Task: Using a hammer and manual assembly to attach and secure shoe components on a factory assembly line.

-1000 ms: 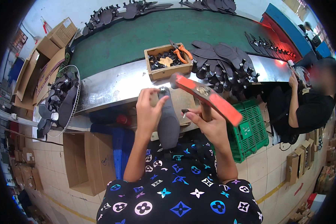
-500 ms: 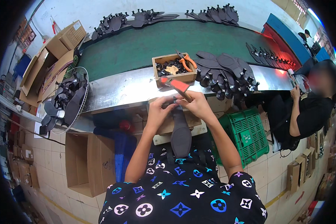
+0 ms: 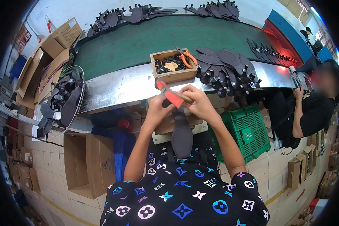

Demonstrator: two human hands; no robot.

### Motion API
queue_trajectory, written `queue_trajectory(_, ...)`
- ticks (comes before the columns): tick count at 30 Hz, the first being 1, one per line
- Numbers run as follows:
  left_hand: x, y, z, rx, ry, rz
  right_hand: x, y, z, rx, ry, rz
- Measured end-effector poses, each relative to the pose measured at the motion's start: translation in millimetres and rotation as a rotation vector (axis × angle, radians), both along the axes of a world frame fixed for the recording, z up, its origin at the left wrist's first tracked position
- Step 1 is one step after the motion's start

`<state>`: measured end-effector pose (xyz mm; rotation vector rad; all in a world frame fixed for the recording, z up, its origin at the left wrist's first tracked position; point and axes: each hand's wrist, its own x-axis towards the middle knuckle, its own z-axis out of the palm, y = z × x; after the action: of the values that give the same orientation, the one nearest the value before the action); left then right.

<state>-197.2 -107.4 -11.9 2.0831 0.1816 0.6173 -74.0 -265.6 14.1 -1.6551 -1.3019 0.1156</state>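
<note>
My right hand [image 3: 196,101] grips a tool with a red-orange handle [image 3: 170,94], its head pointing up-left over the metal edge of the bench. My left hand [image 3: 160,109] pinches the top of a dark grey sole-shaped piece [image 3: 182,132] that hangs down toward my lap. Both hands meet close together above a small wooden block [image 3: 169,124]. Just beyond them a small wooden box [image 3: 173,67] holds dark small parts and orange-handled pliers [image 3: 186,57].
A green conveyor belt [image 3: 139,39] runs behind the metal ledge, with piles of dark soles [image 3: 226,66] on it. A fan guard [image 3: 62,100] loaded with dark pieces stands left. Cardboard boxes [image 3: 88,164] and a green crate [image 3: 246,132] sit below. Another person [image 3: 312,109] sits right.
My hands dropped and came together near the bench edge. The red-handled tool, raised high to the right a second ago, now lies low between my hands over the sole piece.
</note>
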Motion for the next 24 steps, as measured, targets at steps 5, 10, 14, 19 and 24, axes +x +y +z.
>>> queue_trajectory(5, 0, 4, 0, -0.078, 0.037, -0.036, -22, -9, 18, 0.031, 0.018, -0.079)
queue_trajectory(10, -1, 4, 4, -0.208, 0.045, -0.082, -66, -56, 48, 0.038, 0.217, -0.284)
queue_trajectory(14, 0, 2, 8, -0.334, 0.074, -0.111, -75, -70, 38, -0.041, 0.022, -0.339)
queue_trajectory(19, -3, 8, 2, -0.163, 0.102, -0.099, -77, -72, 65, 0.016, -0.006, -0.372)
queue_trajectory(24, -3, 3, -1, 0.36, 0.171, 0.027, -86, -79, 66, 0.174, -0.107, -0.324)
